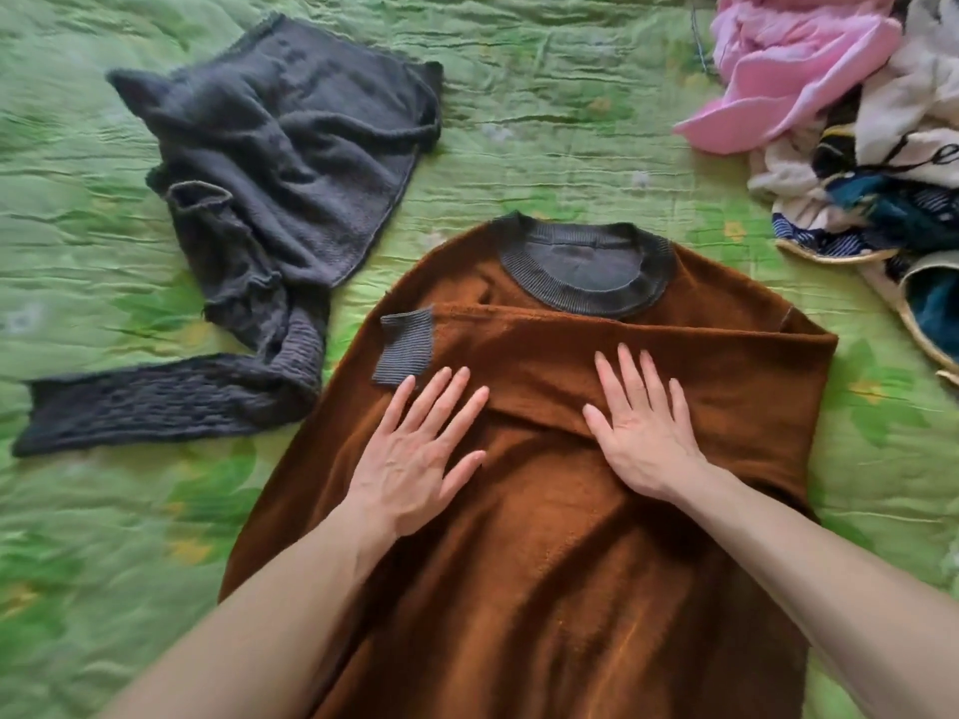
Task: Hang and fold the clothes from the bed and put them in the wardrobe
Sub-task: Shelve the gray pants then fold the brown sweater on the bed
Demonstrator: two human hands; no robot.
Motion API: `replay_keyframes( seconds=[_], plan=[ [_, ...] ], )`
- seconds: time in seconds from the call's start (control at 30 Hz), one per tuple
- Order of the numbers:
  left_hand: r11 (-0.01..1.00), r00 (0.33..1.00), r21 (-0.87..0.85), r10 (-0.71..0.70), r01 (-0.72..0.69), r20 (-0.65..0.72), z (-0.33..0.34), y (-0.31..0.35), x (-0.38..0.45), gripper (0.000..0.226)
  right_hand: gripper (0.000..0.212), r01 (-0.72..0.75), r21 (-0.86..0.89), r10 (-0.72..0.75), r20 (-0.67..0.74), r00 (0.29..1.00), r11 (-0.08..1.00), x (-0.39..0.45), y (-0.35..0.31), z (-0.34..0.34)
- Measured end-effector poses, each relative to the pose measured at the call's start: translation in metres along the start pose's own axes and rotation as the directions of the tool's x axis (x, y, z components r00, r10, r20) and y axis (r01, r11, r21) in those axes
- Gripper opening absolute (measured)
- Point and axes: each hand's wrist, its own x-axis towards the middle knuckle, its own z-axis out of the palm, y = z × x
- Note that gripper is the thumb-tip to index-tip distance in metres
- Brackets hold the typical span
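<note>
A brown sweater (545,537) with a grey ribbed collar lies flat on the green bedspread (519,96), neck away from me. One sleeve is folded across its chest, and the sleeve's grey cuff (403,345) ends at the left. My left hand (420,448) lies flat with straight fingers on the sweater just below that cuff. My right hand (638,422) presses flat on the folded sleeve near the middle. Neither hand grips any cloth.
A dark grey knit sweater (270,189) lies crumpled at the left, one sleeve stretched out toward the left edge. A heap of clothes at the upper right holds a pink garment (789,70) and white and dark blue pieces (882,163).
</note>
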Motion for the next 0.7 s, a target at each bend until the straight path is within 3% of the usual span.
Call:
replay_keyframes(
  seconds=[0.07,0.17,0.2,0.3,0.37,0.43,0.5,0.6,0.7],
  plan=[
    [0.991,0.986,-0.058,-0.128,0.122,-0.112,0.001,-0.015,-0.021,0.066,0.068,-0.012,-0.018,0.012,0.016,1.000,1.000,0.000,-0.002,0.001],
    [0.856,0.836,-0.241,-0.506,0.457,-0.211,0.001,-0.041,-0.050,0.068,0.068,-0.029,-0.038,0.029,0.006,1.000,0.999,0.000,-0.004,0.002],
    [0.817,0.799,-0.261,-0.567,0.514,-0.200,0.000,-0.048,-0.058,0.069,0.069,-0.031,-0.046,0.031,0.008,0.999,0.998,0.000,-0.005,0.002],
    [0.782,0.773,-0.190,-0.620,0.593,-0.139,-0.001,-0.069,-0.075,0.065,0.069,-0.043,-0.069,0.045,0.026,0.999,0.997,0.000,-0.006,0.000],
    [0.733,0.726,-0.183,-0.678,0.655,-0.114,-0.006,-0.078,-0.081,0.050,0.070,-0.055,-0.098,0.059,0.034,0.998,0.994,-0.001,-0.008,-0.001],
    [0.706,0.716,-0.216,-0.697,0.674,-0.045,-0.013,-0.085,-0.087,0.036,0.069,-0.073,-0.134,0.075,0.011,0.997,0.988,-0.004,-0.014,-0.002],
    [0.732,0.762,-0.237,-0.644,0.638,0.062,-0.019,-0.092,-0.091,0.034,0.066,-0.046,-0.204,0.020,-0.125,0.992,0.978,-0.008,-0.028,-0.005],
    [0.684,0.802,-0.497,-0.595,0.534,0.043,-0.028,-0.110,-0.093,0.027,0.082,0.180,-0.271,-0.242,-0.216,0.946,0.945,-0.010,-0.064,-0.009],
    [0.571,0.783,-0.672,-0.622,0.471,0.020,-0.053,-0.132,-0.093,0.028,0.090,0.343,-0.243,-0.404,-0.280,0.871,0.907,-0.002,-0.120,-0.013]
  ],
)
